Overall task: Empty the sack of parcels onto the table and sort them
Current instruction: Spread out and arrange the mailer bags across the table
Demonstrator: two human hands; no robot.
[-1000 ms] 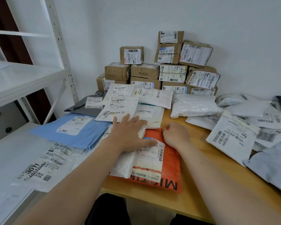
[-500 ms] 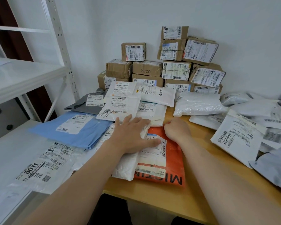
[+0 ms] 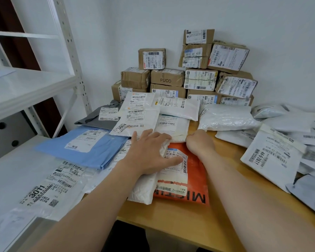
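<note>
Left hand (image 3: 149,153) lay spread flat, as before, on our white padded mailer (image 3: 144,186) and orange plastic mailer (image 3: 195,171) near the wooden table's (image 3: 180,220) front edge; right hand (image 3: 198,142) stayed curled, grip unclear; sorting paused.

Cardboard boxes (image 3: 185,77) stack beyond the left hand (image 3: 149,153); flat mailers (image 3: 84,144) lie to its left, bagged parcels (image 3: 273,157) right of the right hand (image 3: 198,142).

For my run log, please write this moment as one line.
stage: sorting | left hand: flat on white mailer | right hand: fisted at orange mailer | boxes: stacked at wall
</note>
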